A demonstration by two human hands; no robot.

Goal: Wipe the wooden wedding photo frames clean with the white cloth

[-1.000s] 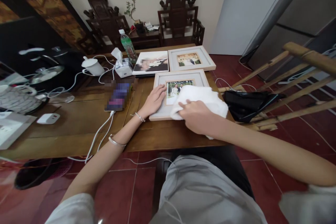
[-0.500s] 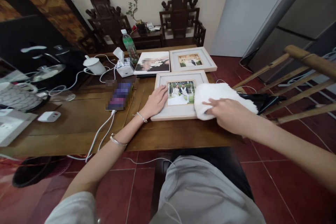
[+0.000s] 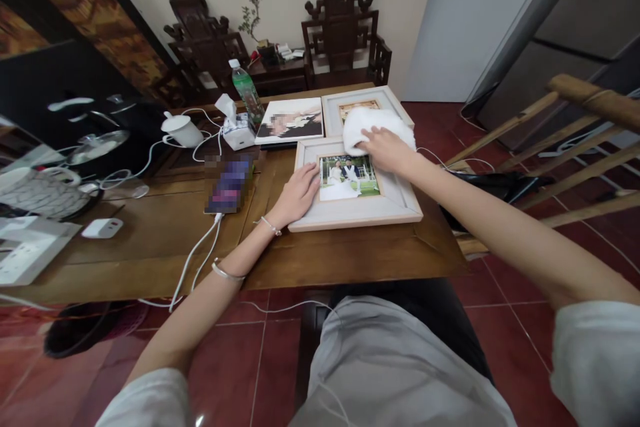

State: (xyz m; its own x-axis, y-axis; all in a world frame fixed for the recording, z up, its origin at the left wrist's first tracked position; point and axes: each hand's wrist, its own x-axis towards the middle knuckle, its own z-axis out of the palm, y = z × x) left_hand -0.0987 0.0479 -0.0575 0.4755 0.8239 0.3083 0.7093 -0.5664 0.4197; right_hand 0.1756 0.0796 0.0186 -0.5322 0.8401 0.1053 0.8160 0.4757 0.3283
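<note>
A pale wooden picture frame (image 3: 350, 213) with a photo of a couple lies flat on the wooden table. My left hand (image 3: 300, 195) rests on its left side, fingers stretched out over the border and the photo's left edge. My right hand (image 3: 383, 147) grips a fluffy white cloth (image 3: 377, 123), which lies over the frame's upper right border. The cloth also covers part of a second picture frame (image 3: 393, 97) behind it. Left of that one lies a third picture (image 3: 295, 117) with a white and dark print.
Left of the frames are a charging phone (image 3: 229, 187), a tissue box (image 3: 239, 132), a green-labelled bottle (image 3: 246, 87), a lidded white cup (image 3: 181, 130) and a small white charger (image 3: 103, 228). A bamboo chair (image 3: 575, 147) stands to the right. White cables cross the table.
My right hand has moved the white cloth from the frame's right edge up and left to its top border. My left hand stays in place on the frame.
</note>
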